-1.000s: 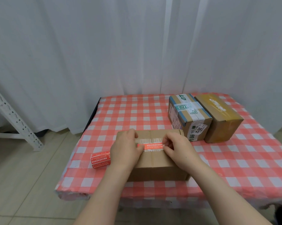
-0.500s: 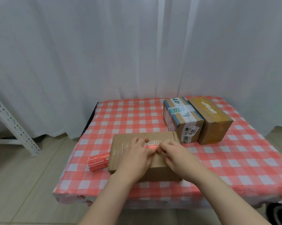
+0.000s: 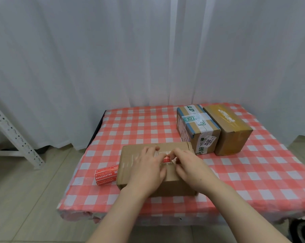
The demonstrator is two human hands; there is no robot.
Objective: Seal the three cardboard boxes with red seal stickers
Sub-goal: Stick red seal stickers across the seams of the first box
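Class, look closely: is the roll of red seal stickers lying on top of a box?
No, the roll of red seal stickers lies on the checked tablecloth.

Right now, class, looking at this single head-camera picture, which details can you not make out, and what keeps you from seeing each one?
- Red sticker: mostly covered by the left hand and right hand, head view.
- Near box: its top seam is hidden under both hands.
- Sticker roll: print too small to read.
- Two far boxes: back faces turned away.
- Table: legs hidden by cloth.
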